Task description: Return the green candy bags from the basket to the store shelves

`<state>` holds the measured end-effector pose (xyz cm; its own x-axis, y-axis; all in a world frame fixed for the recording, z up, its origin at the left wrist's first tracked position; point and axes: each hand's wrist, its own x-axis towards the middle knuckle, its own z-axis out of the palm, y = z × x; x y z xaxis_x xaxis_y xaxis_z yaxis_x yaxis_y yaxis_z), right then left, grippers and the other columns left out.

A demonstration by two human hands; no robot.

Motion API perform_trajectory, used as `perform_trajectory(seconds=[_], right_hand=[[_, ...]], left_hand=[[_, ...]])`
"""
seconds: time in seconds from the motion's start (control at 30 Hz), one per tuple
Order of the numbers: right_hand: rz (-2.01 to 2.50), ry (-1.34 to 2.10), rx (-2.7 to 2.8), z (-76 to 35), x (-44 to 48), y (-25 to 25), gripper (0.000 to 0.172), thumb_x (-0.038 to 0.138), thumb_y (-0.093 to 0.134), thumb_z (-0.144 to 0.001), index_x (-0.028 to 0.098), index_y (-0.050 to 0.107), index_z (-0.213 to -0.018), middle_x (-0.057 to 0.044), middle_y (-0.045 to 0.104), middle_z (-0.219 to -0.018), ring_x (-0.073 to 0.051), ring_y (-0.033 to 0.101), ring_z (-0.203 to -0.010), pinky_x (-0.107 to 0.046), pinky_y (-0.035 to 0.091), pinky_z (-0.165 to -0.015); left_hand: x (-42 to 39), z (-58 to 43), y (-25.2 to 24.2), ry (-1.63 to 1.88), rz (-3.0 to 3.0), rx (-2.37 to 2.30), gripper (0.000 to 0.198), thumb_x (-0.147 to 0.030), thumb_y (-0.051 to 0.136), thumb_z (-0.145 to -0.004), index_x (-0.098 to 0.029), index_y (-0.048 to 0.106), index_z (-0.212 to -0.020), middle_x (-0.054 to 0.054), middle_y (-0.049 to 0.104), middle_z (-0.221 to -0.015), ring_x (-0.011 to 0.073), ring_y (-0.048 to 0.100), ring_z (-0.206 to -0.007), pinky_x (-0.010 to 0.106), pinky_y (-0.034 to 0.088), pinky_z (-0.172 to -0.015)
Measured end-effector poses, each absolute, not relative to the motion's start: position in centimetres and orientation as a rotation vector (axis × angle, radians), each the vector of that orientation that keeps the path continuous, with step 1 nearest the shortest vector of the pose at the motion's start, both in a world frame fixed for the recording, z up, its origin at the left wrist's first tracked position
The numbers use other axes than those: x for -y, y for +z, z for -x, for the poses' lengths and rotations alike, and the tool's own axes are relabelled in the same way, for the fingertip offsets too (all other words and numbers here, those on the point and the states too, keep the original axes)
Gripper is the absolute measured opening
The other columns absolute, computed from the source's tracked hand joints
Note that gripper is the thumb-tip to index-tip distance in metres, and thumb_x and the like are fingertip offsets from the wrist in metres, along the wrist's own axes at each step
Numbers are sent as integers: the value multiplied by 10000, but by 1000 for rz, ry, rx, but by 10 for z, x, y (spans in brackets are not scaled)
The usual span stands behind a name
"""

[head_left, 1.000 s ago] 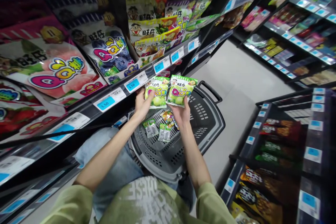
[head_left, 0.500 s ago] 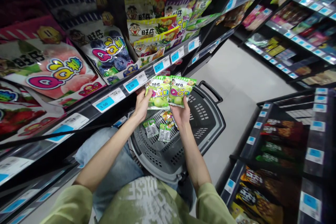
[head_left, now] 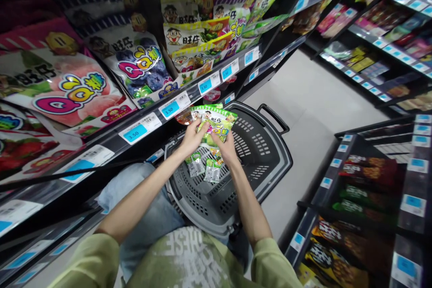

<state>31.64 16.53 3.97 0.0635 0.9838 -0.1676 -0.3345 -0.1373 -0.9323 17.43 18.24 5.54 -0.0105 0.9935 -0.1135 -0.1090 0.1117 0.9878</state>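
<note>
Both hands hold green candy bags (head_left: pixel 216 122) stacked together over a grey plastic shopping basket (head_left: pixel 266 162). My left hand (head_left: pixel 193 137) grips the stack from the left, fingers curled on its edge. My right hand (head_left: pixel 227 147) pinches it from below on the right. Several small snack packets (head_left: pixel 202 167) lie on the basket's floor beneath the hands. The basket's black handle (head_left: pixel 274 117) sticks out at its far side.
A shelf on the left carries large candy bags (head_left: pixel 135 65) above blue price tags (head_left: pixel 170 109). Dark shelves with snacks (head_left: pixel 364 184) stand on the right. A pale floor aisle (head_left: pixel 310 99) runs between them. My knee in jeans (head_left: pixel 148 216) is by the basket.
The two green bags, held apart side by side a second ago, have been brought together into one stack and lowered slightly toward the basket.
</note>
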Motion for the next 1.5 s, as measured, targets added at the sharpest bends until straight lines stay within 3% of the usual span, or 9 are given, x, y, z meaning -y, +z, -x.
perform_trajectory(seconds=[0.13,0.23,0.4,0.63,0.93,1.1,1.27,1.4,1.5], right_hand=[[1169,1281,893,-313,-165,46,480,310,829,-683,208,670,-1124,-30,726,-1101,-190,677,-1001,-354,519,-1004],[1218,1161,886,-321,-171,45,426,319,809,-701,196,680,-1088,-31,737,-1046,-188,681,-966,-352,529,-981],[1321,728,590,-355,-189,31,522,371,764,-735,172,610,-1192,-70,702,-1169,-188,685,-1018,-361,534,-983],[1315,700,472,-379,-194,16,591,465,643,-823,208,527,-1341,-76,641,-1310,-184,659,-1139,-351,530,-996],[1328,749,522,-376,-193,14,511,537,484,-912,228,580,-1307,-44,636,-1324,-152,625,-1195,-335,493,-1041],[1280,783,591,-367,-193,15,509,521,473,-921,244,569,-1336,-39,637,-1323,-149,624,-1195,-341,492,-1042],[1265,927,635,-352,-189,18,492,525,520,-905,227,601,-1288,-38,660,-1274,-152,636,-1157,-347,490,-1040],[1204,1128,735,-336,-182,23,481,541,531,-905,223,621,-1254,-36,660,-1272,-155,619,-1180,-365,462,-1074],[1168,1280,770,-326,-177,25,477,566,563,-888,227,640,-1216,-35,672,-1247,-167,633,-1157,-366,475,-1064]], left_hand=[[-185,-177,52,1177,-1196,-1291,331,-508,691,-814,-189,606,-786,-1,583,-759,172,546,-765,292,456,-783],[-186,-178,54,1214,-1261,-1293,258,-426,661,-851,-196,658,-967,32,673,-951,198,603,-891,325,472,-871],[-189,-169,63,1296,-1292,-1361,208,-318,675,-828,-206,654,-1002,42,683,-1090,224,618,-1054,380,447,-1008],[-190,-166,63,1337,-1271,-1196,688,-416,776,-749,-267,483,-1353,99,471,-1471,273,531,-1268,411,449,-1057],[-191,-167,48,1354,-1235,-1184,958,-448,812,-719,-295,292,-1510,131,307,-1587,306,395,-1415,469,350,-1162],[-191,-168,46,1345,-1155,-1149,957,-410,861,-653,-275,367,-1461,138,422,-1522,313,471,-1357,470,420,-1113],[-188,-173,51,1176,-948,-1055,630,-409,825,-694,-178,557,-1217,129,666,-1225,276,659,-1076,458,535,-962],[-184,-178,54,1154,-966,-1104,578,-408,821,-699,-176,573,-1167,111,687,-1145,250,665,-1006,440,542,-928],[-181,-181,50,1171,-1140,-1227,547,-426,794,-724,-179,594,-1170,112,648,-1171,270,619,-1095,481,484,-1013]])
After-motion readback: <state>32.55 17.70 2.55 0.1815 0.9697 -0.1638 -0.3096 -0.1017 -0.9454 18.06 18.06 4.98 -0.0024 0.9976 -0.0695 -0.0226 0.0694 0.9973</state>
